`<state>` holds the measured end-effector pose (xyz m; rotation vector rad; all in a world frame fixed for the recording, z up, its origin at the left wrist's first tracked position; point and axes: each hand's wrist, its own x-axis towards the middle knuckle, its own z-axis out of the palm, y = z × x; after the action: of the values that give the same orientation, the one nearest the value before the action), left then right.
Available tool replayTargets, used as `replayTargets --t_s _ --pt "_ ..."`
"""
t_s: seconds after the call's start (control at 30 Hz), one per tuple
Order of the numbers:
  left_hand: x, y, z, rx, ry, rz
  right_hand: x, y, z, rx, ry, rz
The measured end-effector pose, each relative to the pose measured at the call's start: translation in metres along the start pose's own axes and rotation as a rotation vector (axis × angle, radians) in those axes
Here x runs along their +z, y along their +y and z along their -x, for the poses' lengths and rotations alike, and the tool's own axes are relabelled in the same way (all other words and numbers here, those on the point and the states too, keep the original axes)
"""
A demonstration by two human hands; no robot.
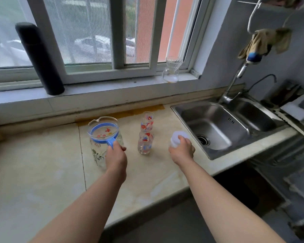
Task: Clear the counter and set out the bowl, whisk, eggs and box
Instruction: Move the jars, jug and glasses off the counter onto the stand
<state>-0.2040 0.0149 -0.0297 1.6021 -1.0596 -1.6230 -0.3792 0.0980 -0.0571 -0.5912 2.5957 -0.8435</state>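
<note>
So the blue-rimmed flowery glass pitcher (104, 141) is gripped by its handle in the left hand (117, 156), the white plastic jar (179, 137) is held in the right hand (182, 150); two painted glass tumblers (145, 142) are stood upright between them on the tabletop (42, 163).

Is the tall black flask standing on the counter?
No, the tall black flask stands on the white windowsill, above the beige marble counter.

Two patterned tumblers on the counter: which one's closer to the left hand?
The front tumbler, nearer the counter edge, beside the left hand gripping the pitcher handle. The other tumbler stands behind it, toward the window.
</note>
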Motion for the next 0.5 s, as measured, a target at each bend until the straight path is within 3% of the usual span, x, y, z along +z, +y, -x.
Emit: replayTargets --t_s 0.17,0.5 --pt "0.028 -0.013 0.021 0.03 0.059 0.03 -0.005 0.015 -0.025 -0.011 -0.071 0.092" --pt "0.061 -0.018 0.024 0.118 0.14 0.005 -0.004 0.023 -0.062 -0.024 -0.154 0.05"
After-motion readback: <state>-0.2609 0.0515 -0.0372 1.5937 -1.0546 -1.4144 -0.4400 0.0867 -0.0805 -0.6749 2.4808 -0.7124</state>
